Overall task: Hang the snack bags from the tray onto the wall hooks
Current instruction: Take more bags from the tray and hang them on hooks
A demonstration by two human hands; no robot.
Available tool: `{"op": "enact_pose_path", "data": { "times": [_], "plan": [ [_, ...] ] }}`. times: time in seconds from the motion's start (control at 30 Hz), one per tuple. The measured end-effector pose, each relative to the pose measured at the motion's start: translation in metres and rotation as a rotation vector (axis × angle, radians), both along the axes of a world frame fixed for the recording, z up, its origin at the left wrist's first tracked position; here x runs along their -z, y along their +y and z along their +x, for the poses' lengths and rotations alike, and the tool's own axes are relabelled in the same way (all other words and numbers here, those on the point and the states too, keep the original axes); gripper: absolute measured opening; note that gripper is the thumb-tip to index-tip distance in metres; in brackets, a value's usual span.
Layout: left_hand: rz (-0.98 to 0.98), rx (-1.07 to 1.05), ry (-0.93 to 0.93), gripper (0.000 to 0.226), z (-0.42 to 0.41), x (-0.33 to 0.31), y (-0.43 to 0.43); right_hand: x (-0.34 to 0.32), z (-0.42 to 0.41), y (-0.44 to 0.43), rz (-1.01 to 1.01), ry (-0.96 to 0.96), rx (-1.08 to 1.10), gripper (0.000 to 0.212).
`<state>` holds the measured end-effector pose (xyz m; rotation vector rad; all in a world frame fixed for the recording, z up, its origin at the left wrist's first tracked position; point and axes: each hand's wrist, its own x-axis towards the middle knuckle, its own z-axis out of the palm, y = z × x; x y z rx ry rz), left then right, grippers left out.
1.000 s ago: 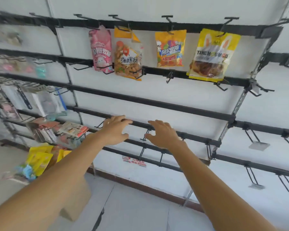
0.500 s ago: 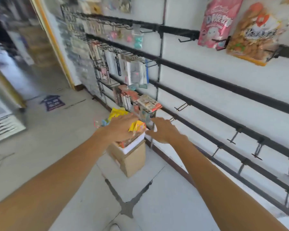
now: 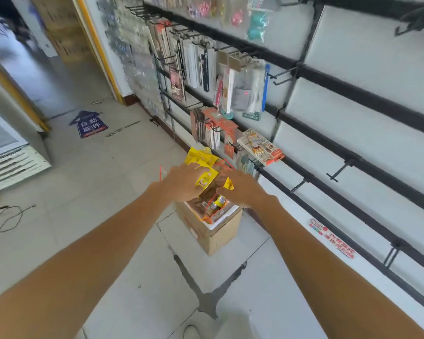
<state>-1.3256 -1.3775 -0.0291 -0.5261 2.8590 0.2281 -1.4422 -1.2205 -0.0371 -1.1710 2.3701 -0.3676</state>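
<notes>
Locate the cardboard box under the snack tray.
Head view, centre: the cardboard box stands on the tiled floor beside the wall, below the left hand and right hand.

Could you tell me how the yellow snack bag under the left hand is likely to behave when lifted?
The yellow snack bag looks like thin film, bent at its corner, so probably floppy and light. Its smooth printed surface may be slippery in the left hand.
</notes>
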Motion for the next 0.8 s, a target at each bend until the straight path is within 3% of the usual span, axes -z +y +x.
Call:
{"op": "enact_pose_path", "data": {
  "times": [0.27, 0.53, 0.8],
  "plan": [
    [0.089, -0.08, -0.104, 0.059, -0.059, 0.053, -0.08, 0.071, -0.077, -0.091, 0.078, -0.159, 0.005, 0.084],
    [0.17, -0.114, -0.172, 0.056, -0.108, 0.094, -0.15, 0.124, -0.144, -0.159, 0.155, -0.269, -0.035, 0.071],
    [0.28, -0.067, -0.251, 0.056, -0.145, 0.156, -0.22, 0.179, -0.165, -0.197, 0.228, -0.437, 0.166, 0.064]
  ]
}}
